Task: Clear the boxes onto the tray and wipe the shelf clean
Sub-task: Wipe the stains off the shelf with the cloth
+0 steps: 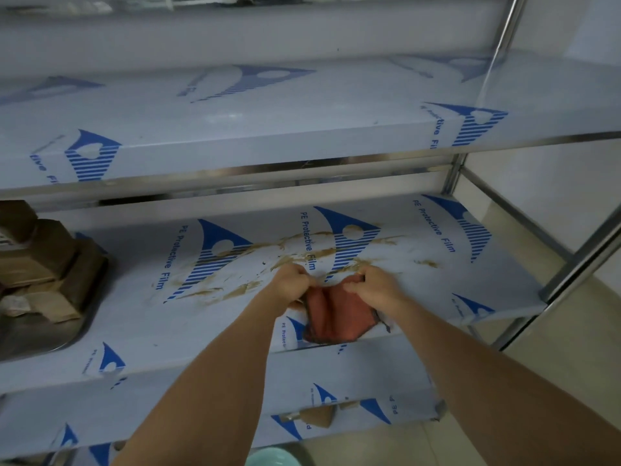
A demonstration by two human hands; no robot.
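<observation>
At the far left of the shelf (141, 317) a metal tray (50, 341) holds stacked brown boxes (43, 257). Brown smears (302, 250) streak the shelf's blue-printed film past the tray. In front of them the left hand (290, 279) pinches one top corner of a red cloth (336, 314), fingers curled tight. The right hand (374, 284) grips the other corner the same way, and the cloth hangs between them over the shelf's front edge.
</observation>
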